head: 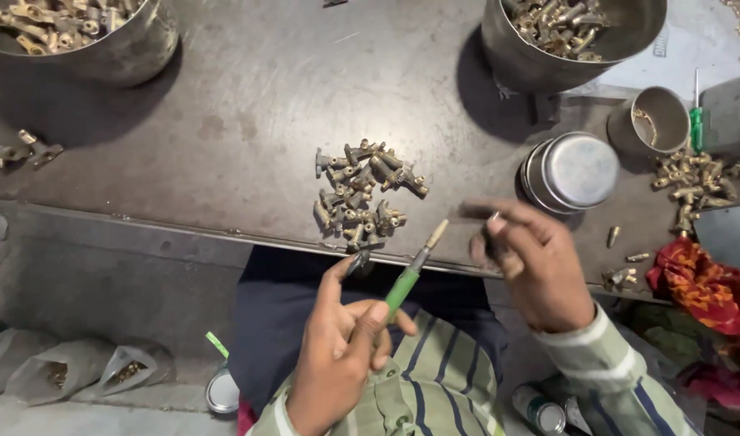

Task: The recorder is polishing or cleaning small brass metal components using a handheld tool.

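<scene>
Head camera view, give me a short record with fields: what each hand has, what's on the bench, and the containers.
left hand: holds a green-handled brush with a pale tip and a small dark metal part at the fingertips
right hand: raised over the bench edge, blurred; whether it holds anything cannot be told
bench centre: pile of small brass fittings on the dark metal benchtop
containers: two large steel bowls of brass parts, round steel lidded tin, small steel cup
right edge: green-handled screwdriver, red patterned cloth

A green-handled brush (412, 271) is held tilted, tip toward one o'clock; a small dark metal fitting (358, 260) is pinched at nine o'clock of it.
</scene>
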